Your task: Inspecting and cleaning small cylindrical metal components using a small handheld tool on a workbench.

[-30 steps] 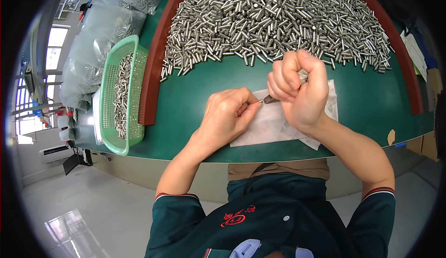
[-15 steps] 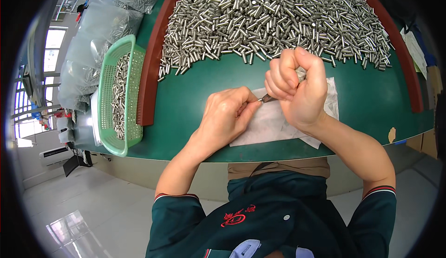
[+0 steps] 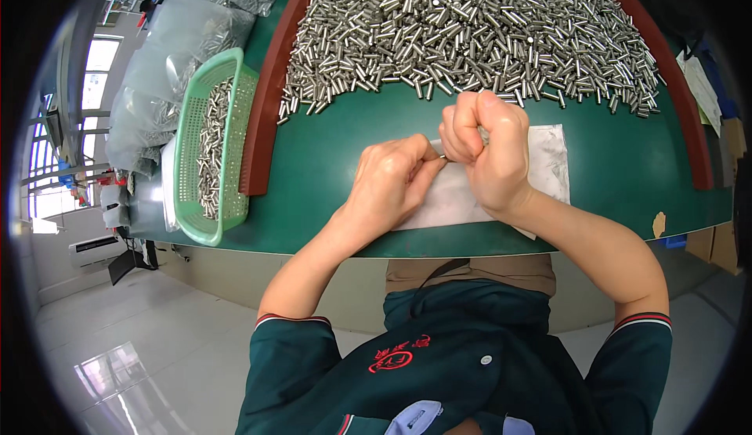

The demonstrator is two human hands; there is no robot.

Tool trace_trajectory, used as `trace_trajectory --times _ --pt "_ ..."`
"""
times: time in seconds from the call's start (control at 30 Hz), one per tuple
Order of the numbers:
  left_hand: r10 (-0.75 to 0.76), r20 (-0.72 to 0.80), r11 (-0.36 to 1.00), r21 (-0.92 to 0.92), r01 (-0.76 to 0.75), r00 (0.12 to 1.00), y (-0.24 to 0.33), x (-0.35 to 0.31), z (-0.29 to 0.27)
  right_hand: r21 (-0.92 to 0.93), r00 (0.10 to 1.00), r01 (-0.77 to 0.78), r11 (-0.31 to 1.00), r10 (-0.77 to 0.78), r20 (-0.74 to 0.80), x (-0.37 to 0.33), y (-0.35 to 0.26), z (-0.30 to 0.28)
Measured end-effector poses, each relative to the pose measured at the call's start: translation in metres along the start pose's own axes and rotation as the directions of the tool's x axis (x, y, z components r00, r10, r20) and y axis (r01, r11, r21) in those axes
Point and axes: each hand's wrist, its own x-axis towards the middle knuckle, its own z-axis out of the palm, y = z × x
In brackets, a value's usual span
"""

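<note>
My left hand (image 3: 389,178) is closed in a pinch, thumb against forefinger, on a small shiny metal pin (image 3: 444,158). Right beside it, my right hand (image 3: 492,157) is curled into a fist, its fingers touching the pin's other end. A bit of something greyish shows inside that fist, too hidden to name. Under both hands lies a white, smudged sheet (image 3: 548,161) on the green tabletop (image 3: 345,137). Beyond them spreads a large heap of short metal pins (image 3: 470,36).
Dark red rails (image 3: 265,122) border the heap at left and right. A green plastic basket (image 3: 243,114) with loose pins stands outside the left rail. Clear bags of pins (image 3: 168,51) lie farther left. A torn tan scrap (image 3: 659,224) is near the right front edge.
My right hand has moved slightly left, narrowing the gap to my left hand. The dark piece seen between the hands earlier is now mostly covered. The view has shifted slightly.
</note>
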Motion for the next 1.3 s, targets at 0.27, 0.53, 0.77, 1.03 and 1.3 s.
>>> trace_trajectory --times 0.27,0.53,0.77,1.03,1.3 --pt "-0.366 0.170 0.356 -0.883 0.307 0.915 -0.006 0.006 -0.023 -0.162 0.993 0.024 0.986 -0.005 0.117 0.009 -0.004 0.002" --pt "-0.430 0.319 -0.044 -0.942 0.333 0.845 -0.022 0.010 -0.035 0.198 0.988 -0.119 0.973 0.096 0.120 0.006 -0.003 -0.006" --pt "-0.342 -0.240 0.892 -0.387 0.233 0.909 -0.052 0.035 -0.051 0.262 0.981 -0.186 0.947 0.162 0.111 0.011 -0.003 -0.008" --pt "0.106 -0.272 0.950 0.312 -0.016 0.956 -0.070 0.030 -0.044 0.282 0.973 -0.230 0.932 0.213 0.088 0.011 -0.002 -0.008" --pt "-0.172 -0.116 0.984 0.029 0.176 0.978 -0.033 0.021 -0.034 0.308 0.974 -0.227 0.924 0.224 0.045 0.011 0.000 -0.011"
